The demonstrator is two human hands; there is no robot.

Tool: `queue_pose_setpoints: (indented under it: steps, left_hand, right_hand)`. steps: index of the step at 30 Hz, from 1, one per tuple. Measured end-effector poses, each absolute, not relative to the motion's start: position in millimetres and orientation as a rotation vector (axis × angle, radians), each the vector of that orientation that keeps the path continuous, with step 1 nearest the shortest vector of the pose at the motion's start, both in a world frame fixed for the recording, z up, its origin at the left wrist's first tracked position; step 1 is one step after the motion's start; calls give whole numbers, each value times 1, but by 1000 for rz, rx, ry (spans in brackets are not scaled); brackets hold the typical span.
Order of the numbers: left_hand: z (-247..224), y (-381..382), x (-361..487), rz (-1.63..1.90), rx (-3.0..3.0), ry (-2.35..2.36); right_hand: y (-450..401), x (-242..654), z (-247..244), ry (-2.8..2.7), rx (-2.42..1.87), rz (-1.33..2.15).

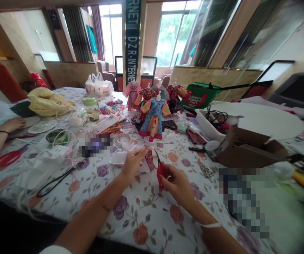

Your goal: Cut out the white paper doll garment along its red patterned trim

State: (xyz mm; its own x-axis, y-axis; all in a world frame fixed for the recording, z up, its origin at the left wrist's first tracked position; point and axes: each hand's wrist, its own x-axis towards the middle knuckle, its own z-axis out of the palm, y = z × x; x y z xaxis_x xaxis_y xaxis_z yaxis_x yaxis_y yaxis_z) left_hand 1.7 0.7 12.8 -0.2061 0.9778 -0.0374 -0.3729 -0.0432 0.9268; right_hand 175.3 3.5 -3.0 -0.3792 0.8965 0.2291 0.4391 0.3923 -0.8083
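My left hand [134, 162] pinches a small piece of red patterned fabric [150, 160] by its upper end, above the flowered tablecloth [125, 208]. In my right hand [174, 181] is a pair of red-handled scissors [160, 173], with fingers in the handles. Their dark blades point up and away, just right of the fabric; whether they touch it I cannot tell. Straight beyond my hands stands a doll-sized blue and orange robe [153, 118] on a small stand. Behind it are several more little garments, among them a pink robe [132, 95].
A co-worker's hand [13, 124] rests at the left, near other red scissors [7, 157]. A white charger [42, 162] with cables lies left of me. On the right are a cardboard box [249, 150], a white tray [207, 123] and a green bag [199, 95].
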Motion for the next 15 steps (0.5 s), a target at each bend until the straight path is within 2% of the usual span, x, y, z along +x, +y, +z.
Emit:
queue_pose_setpoints:
  steps: [2, 5, 10, 15]
  left_hand:
    - [16, 5, -5, 1481, 832, 1084]
    - [17, 12, -12, 1472, 912, 1163]
    - [16, 8, -12, 1497, 977, 1146]
    - [12, -8, -5, 1406, 961, 1255]
  right_hand:
    - [1, 177, 2, -1711, -1119, 1295]
    - [-2, 175, 6, -1424, -1065, 1654]
    - [-8, 166, 9, -1307, -904, 1819]
    - [-23, 160, 9, -1325, -993, 1825]
